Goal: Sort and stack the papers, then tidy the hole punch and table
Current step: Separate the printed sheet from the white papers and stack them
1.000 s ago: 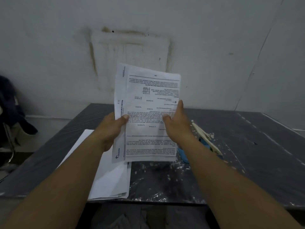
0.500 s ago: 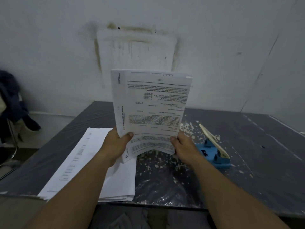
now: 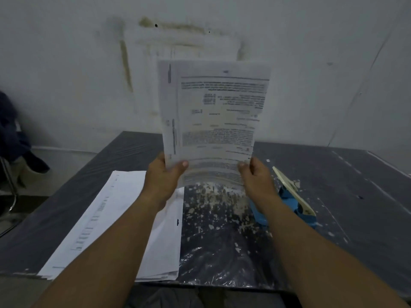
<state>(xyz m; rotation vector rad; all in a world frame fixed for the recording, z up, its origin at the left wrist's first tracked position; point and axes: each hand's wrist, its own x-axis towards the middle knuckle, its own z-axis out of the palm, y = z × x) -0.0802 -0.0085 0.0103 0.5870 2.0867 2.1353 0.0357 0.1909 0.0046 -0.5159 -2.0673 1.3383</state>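
White printed papers [image 3: 213, 121] stand up over the table [image 3: 333, 196]; our left hand [image 3: 163, 178] and right hand [image 3: 255, 176] pinch their bottom corners. More papers [image 3: 115, 218] lie near left, and the blue hole punch [image 3: 293, 203] sits right.

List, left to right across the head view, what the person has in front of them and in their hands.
Dark garment → flat stack of papers → left hand → held sheets, gripped at the lower corners → right hand → blue hole punch.
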